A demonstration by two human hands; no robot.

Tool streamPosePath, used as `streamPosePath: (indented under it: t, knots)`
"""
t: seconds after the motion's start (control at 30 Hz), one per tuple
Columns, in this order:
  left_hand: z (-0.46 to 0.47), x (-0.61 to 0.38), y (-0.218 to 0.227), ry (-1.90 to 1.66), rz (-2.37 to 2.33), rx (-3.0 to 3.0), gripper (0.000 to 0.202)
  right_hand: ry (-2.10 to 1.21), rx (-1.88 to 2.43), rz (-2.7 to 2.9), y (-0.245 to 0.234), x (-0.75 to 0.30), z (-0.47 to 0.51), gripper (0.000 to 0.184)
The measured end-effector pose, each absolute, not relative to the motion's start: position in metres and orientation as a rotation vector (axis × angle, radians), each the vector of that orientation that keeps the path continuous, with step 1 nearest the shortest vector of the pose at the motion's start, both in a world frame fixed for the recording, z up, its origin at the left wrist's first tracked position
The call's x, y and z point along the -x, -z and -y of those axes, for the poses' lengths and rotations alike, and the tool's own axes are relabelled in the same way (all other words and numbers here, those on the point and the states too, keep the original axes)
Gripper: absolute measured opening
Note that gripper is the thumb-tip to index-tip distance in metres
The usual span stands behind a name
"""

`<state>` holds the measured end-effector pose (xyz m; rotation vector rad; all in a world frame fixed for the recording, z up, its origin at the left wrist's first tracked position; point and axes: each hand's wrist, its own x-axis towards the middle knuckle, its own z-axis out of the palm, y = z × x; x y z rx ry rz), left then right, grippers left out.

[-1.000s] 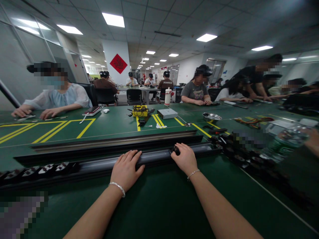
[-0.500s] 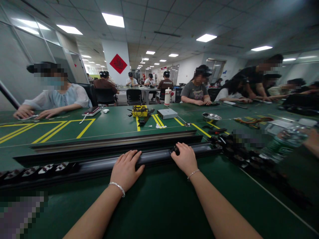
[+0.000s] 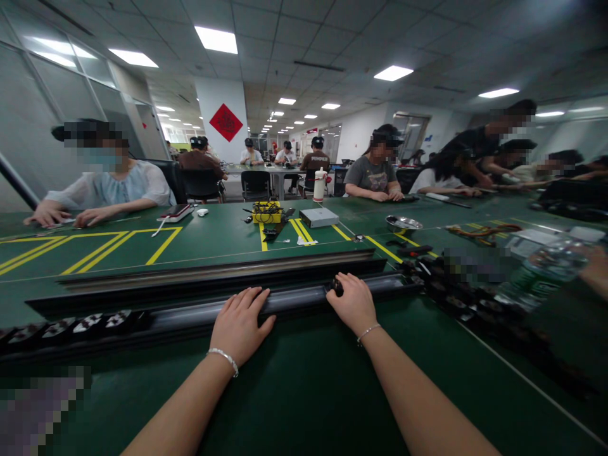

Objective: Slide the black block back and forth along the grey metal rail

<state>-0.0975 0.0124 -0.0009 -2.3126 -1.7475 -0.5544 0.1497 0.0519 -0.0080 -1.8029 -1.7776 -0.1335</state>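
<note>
A long dark rail (image 3: 190,313) with a grey inner channel lies across the table in front of me. My left hand (image 3: 241,320) rests on it near the middle, fingers stretched out and thumb apart. Farther right, the fingers of my right hand (image 3: 352,304) are closed around a small black module (image 3: 337,288), which sits at the rail; most of it is hidden by the fingers. Several black modules with metallic-looking tops (image 3: 88,323) sit in a row at the rail's left end.
Behind the rail lie more long dark strips (image 3: 218,273). Many black modules (image 3: 475,297) are heaped at the right, beside a plastic bottle (image 3: 541,275). Farther back are a metal bowl (image 3: 403,223), a grey box (image 3: 319,218) and a yellow box with cables (image 3: 266,213). Other people sit around the table.
Both my hands and the rail look the same as before. At the far right, a standing person has shifted slightly.
</note>
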Motion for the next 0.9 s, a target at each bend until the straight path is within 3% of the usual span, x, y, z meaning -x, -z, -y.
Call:
streamPosePath:
  t: [0.9]
  knots:
    - [-0.0116, 0.0971, -0.0007, 0.57, 1.757, 2.329, 0.048, 0.112, 1.84, 1.731, 0.0072, -0.1495, -0.05, 0.041]
